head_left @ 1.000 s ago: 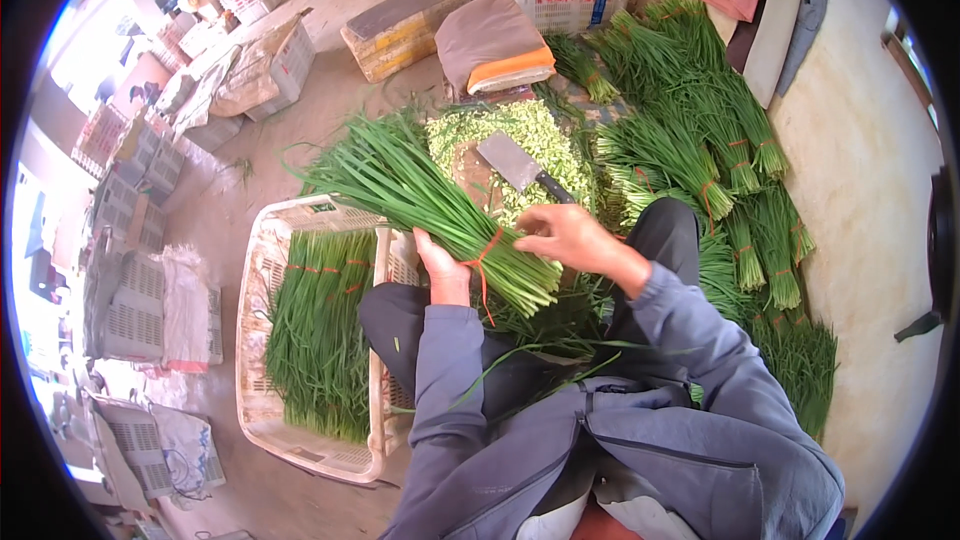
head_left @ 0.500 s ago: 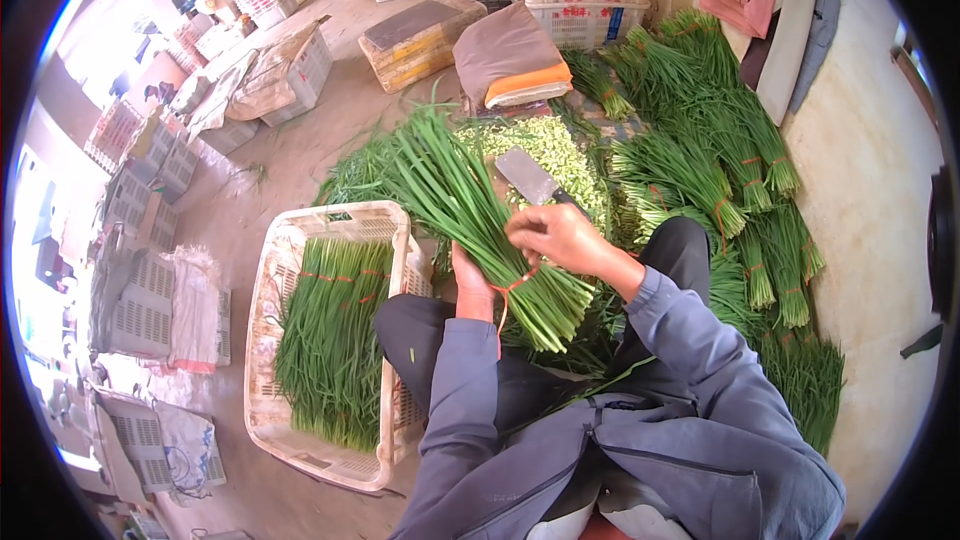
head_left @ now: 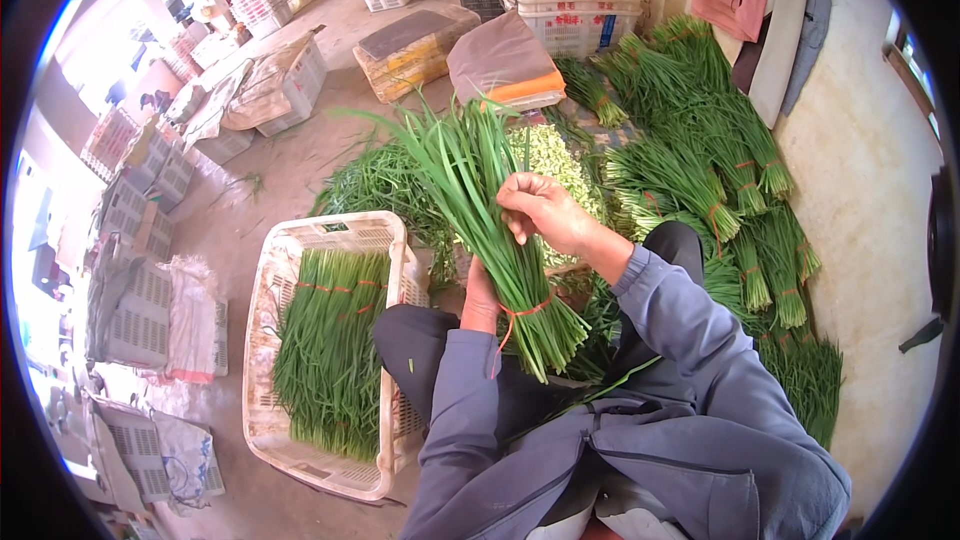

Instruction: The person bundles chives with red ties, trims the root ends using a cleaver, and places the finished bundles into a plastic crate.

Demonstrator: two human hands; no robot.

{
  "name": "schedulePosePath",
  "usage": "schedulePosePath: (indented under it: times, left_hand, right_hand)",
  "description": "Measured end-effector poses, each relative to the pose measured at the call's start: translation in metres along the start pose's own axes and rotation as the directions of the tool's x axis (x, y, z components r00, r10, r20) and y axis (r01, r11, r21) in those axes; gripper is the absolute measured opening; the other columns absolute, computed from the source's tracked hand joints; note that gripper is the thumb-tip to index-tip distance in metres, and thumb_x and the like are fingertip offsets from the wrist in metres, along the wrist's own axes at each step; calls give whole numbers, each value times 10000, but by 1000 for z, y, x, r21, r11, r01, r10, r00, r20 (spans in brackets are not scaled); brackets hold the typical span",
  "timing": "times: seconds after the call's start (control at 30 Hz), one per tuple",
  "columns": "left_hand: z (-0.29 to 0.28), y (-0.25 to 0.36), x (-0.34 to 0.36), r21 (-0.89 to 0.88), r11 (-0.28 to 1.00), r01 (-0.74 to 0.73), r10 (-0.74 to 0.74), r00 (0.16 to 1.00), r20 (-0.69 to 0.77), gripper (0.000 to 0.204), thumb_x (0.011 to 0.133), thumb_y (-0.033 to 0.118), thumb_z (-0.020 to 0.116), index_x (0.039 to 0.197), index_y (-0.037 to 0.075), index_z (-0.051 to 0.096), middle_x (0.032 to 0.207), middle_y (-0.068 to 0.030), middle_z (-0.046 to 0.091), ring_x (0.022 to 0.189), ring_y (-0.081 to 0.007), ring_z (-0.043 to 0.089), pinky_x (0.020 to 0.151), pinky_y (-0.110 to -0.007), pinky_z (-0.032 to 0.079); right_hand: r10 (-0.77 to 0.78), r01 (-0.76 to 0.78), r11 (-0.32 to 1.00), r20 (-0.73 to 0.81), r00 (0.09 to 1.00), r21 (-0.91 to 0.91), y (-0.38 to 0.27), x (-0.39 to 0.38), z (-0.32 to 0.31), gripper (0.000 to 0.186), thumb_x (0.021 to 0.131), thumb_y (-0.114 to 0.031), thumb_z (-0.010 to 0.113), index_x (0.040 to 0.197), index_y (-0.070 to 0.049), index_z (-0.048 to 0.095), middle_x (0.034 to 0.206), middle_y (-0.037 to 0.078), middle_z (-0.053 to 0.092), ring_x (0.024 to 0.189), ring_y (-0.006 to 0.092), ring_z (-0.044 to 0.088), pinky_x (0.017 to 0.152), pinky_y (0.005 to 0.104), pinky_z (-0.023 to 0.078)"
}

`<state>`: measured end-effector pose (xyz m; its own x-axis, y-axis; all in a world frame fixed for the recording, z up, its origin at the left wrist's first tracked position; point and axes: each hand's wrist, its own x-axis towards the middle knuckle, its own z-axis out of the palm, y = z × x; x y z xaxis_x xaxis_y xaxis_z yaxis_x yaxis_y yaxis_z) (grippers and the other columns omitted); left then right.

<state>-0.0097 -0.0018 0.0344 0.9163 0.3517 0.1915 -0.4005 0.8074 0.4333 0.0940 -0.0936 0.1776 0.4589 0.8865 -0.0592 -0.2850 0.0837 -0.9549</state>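
A thick bundle of garlic chives (head_left: 478, 195) slants across in front of me, leaf tips far and cut stem ends near my lap. My left hand (head_left: 481, 295) is wrapped round it from the left and below. A red tie (head_left: 530, 308) circles the stems, one loose end hanging beside my left wrist. My right hand (head_left: 545, 212) is closed in a pinch over the upper leaves; what its fingertips hold, if anything, is too small to tell. Beyond the bundle lie pale chopped stem pieces (head_left: 552, 152). The cleaver is hidden now.
A white plastic crate (head_left: 262, 380) with tied chives (head_left: 330, 360) stands left of my knee. Loose leaves (head_left: 375, 185) lie beyond it. Several tied bundles (head_left: 700, 130) are piled on the right along the wall (head_left: 840, 210). A folded cloth (head_left: 500, 55) and stacked crates (head_left: 575, 0) stand farther back.
The bundle has turned more upright, its stem ends closer to my lap. My right hand has moved from near the tie up to the leaves. The cleaver has gone out of sight.
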Motion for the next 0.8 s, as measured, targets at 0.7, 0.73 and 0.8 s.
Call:
schedulePosePath:
  times: [0.7, 0.73, 0.8]
  left_hand:
    - [-39, -9, -20, 132, 967, 219, -169, 935, -313, 606, 904, 477, 654, 1296, 19, 598, 1162, -130, 696, 984, -278, 693, 881, -444, 578]
    - [-39, -8, -22, 137, 965, 222, -170, 934, -314, 602, 905, 475, 652, 1295, 19, 599, 1161, -130, 696, 984, -278, 693, 880, -444, 578]
    - [-38, -7, -22, 138, 964, 228, -178, 935, -307, 595, 909, 471, 648, 1294, 20, 600, 1161, -130, 696, 983, -279, 693, 879, -443, 579]
  right_hand:
    - [-496, 461, 206, 314, 809, -863, -21, 26, -15, 231, 895, -135, 650, 1070, 9, 693, 737, 151, 693, 543, 212, 656, 564, 334, 536]
    - [-372, 341, 338, 208, 904, -877, -23, 23, -16, 218, 886, -129, 649, 1042, 16, 693, 756, 164, 694, 570, 211, 668, 567, 338, 539]
    - [-279, 252, 406, 143, 950, -878, -25, 19, -16, 177, 903, -128, 626, 986, 22, 668, 741, 130, 666, 564, 168, 632, 499, 311, 504]
